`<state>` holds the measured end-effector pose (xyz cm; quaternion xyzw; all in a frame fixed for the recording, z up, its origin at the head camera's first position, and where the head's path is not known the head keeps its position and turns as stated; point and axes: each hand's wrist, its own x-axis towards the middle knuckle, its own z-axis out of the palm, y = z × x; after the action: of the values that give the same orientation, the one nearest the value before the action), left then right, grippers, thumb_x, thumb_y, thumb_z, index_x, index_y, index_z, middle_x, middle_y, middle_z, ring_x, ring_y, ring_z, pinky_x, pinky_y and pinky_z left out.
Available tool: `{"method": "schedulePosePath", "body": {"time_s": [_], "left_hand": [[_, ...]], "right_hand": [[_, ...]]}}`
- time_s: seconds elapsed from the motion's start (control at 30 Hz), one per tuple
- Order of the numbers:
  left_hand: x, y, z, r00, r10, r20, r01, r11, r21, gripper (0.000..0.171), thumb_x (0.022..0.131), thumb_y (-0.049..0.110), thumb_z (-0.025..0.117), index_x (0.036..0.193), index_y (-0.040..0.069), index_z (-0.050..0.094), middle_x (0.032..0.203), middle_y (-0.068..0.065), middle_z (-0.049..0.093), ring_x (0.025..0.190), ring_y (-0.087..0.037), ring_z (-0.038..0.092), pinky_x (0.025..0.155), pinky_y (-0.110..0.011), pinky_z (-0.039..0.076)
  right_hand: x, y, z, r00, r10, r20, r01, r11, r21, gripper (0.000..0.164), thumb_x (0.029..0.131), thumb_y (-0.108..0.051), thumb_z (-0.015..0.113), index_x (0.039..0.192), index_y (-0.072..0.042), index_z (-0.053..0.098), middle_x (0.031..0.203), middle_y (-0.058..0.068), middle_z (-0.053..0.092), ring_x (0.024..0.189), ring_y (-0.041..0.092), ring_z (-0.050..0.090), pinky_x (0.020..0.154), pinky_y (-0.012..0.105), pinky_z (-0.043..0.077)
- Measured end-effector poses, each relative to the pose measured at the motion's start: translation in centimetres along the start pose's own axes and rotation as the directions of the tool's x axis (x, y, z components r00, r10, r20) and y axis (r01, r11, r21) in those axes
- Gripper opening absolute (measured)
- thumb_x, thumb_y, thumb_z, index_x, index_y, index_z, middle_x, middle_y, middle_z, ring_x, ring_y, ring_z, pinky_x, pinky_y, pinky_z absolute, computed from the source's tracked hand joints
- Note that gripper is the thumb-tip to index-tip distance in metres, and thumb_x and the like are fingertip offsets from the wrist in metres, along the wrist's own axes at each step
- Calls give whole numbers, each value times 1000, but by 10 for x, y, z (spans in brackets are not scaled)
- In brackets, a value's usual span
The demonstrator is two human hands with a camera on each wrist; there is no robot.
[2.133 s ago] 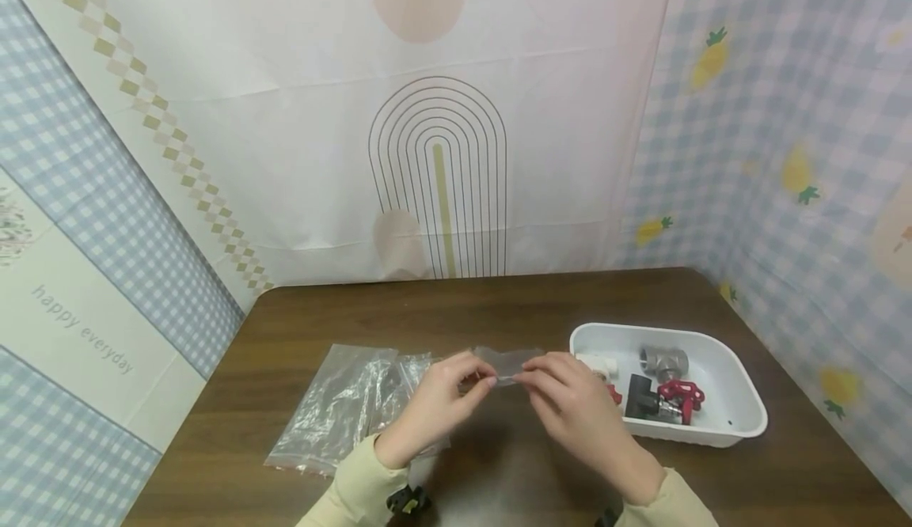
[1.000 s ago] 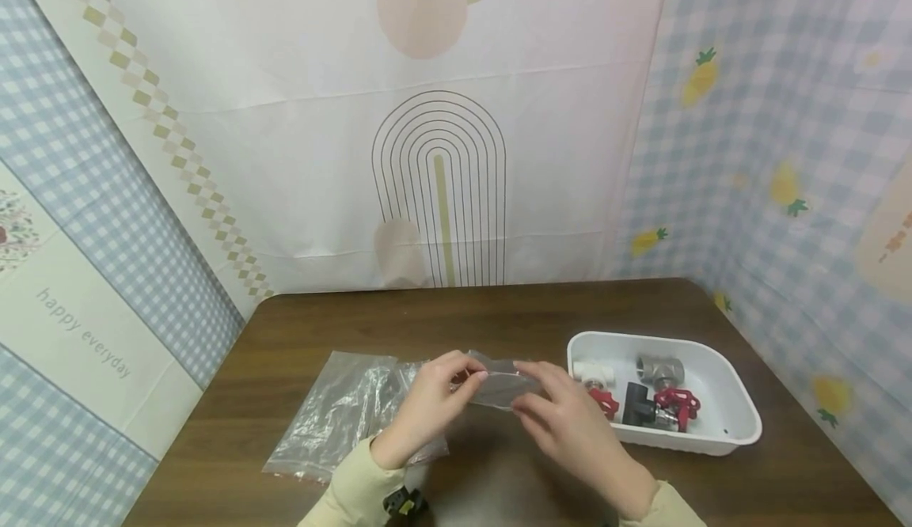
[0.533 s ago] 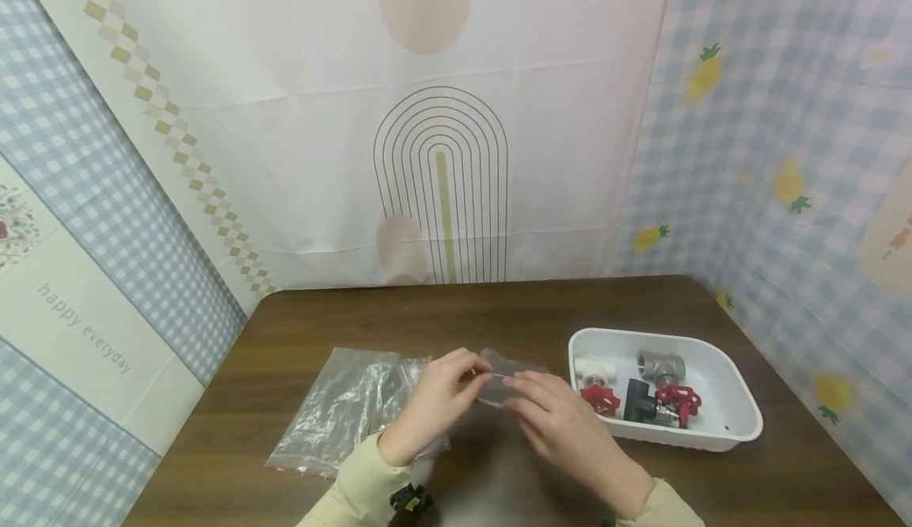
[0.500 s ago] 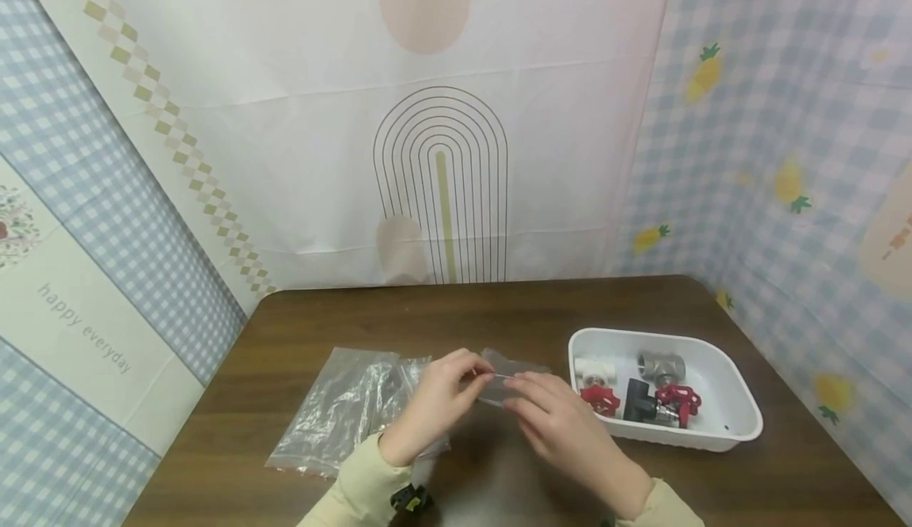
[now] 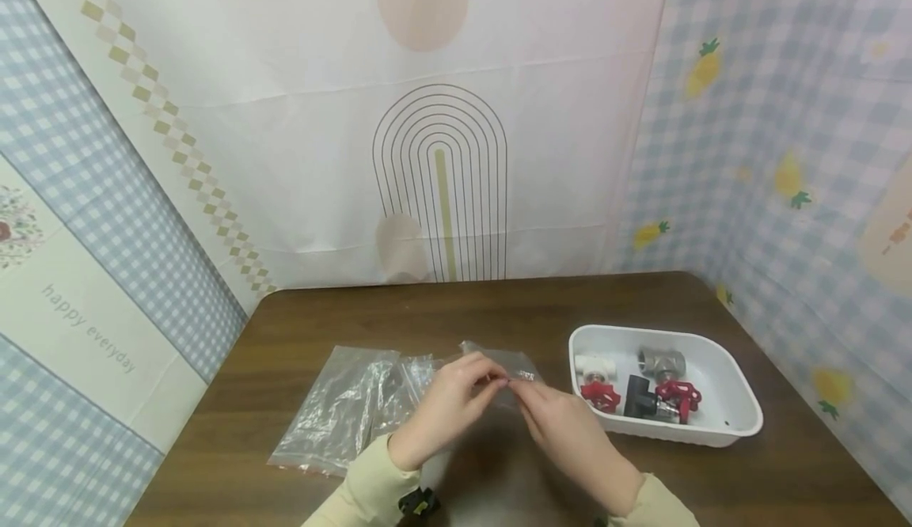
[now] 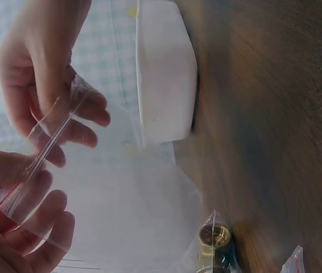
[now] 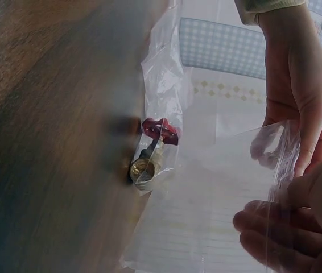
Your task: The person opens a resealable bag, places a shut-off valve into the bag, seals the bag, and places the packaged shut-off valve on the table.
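Between both hands hangs a clear plastic zip bag [image 7: 206, 199], its edge pinched in the fingers. My left hand [image 5: 447, 399] holds this edge from the left, and my right hand [image 5: 563, 424] pinches it from the right; the fingertips meet in the head view. From the left wrist, the left hand [image 6: 21, 222] and right hand [image 6: 47, 74] grip along the bag's seal strip. No contents are visible inside the held bag. A brass valve [image 7: 144, 172] with a red handle [image 7: 161, 131] lies in another clear bag [image 7: 164, 79] on the table, mostly hidden in the head view.
Flat clear plastic bags [image 5: 342, 408] lie on the brown table [image 5: 399, 313] at the left. A white tray [image 5: 737, 392] at the right holds a white valve [image 5: 594, 369] with a red handle, a grey metal tee fitting [image 5: 663, 363] and a black valve [image 5: 641, 396].
My hands have drawn together, the right moving left and the left slightly right, so the fingertips now meet at the bag's edge. Earlier the bag was stretched between them.
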<state>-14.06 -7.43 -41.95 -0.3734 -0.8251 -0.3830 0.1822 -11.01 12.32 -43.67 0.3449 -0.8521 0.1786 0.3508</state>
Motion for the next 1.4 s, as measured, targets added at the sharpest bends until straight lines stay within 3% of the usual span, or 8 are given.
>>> {"method": "schedulePosePath", "body": {"time_s": [0.17,0.37,0.63,0.83,1.0,1.13,1.27,1.4], "left_hand": [[-3,1,1,1000,-22,0,22,1000,13,7,93,9,72,100,10,73,99,2,69,89,-8,65,81,-19,54],[-4,2,1,999,-17,-28,18,1000,9,11,92,6,71,103,10,73,102,2,68,90,-9,65,80,-18,54],[-4,3,3,988,113,-103,-106,992,73,15,92,7,72,106,11,75,101,3,66,91,-10,63,78,-17,51],[-4,8,3,968,220,-119,-206,971,120,17,91,9,73,107,14,77,105,1,68,96,-13,62,83,-18,50],[-2,12,2,961,258,-98,-245,962,121,19,95,13,70,113,14,75,110,1,68,102,-13,62,92,-20,49],[-1,13,-1,952,302,-46,-295,947,124,31,97,23,68,126,12,69,123,-1,66,116,-17,59,104,-26,44],[-1,11,-6,934,356,3,-353,925,138,49,97,31,68,140,10,58,138,-4,58,130,-22,52,113,-35,38],[-4,9,-9,925,381,0,-376,915,148,53,95,27,70,142,8,55,142,-7,55,133,-25,50,113,-38,38]], "right_hand": [[-1,-2,0,1000,20,14,-20,999,-28,36,73,-5,85,107,-6,72,97,8,76,81,21,74,62,35,59],[-3,-2,2,997,48,53,-47,999,-21,44,76,-16,86,115,-6,70,106,10,75,90,24,73,69,38,60],[-3,-2,4,996,36,83,-33,999,-29,51,71,-16,89,115,-4,67,112,10,71,102,26,69,77,39,60],[-5,-3,3,997,-8,71,11,999,-45,37,74,-9,85,107,-4,69,108,11,71,98,26,70,77,39,59],[-4,-1,4,999,-42,33,44,997,-55,34,70,-11,83,100,-3,69,100,10,70,92,26,69,79,40,58],[-4,2,4,1000,-30,3,30,997,-65,44,68,-19,85,105,-1,67,102,13,70,94,29,70,76,41,59],[-3,3,0,1000,2,-15,-3,998,-57,57,66,-25,89,109,2,63,102,15,69,91,30,70,66,41,60],[0,4,-3,999,42,-20,-42,999,1,70,68,-26,88,124,3,59,107,15,69,82,25,68,55,36,57]]}}
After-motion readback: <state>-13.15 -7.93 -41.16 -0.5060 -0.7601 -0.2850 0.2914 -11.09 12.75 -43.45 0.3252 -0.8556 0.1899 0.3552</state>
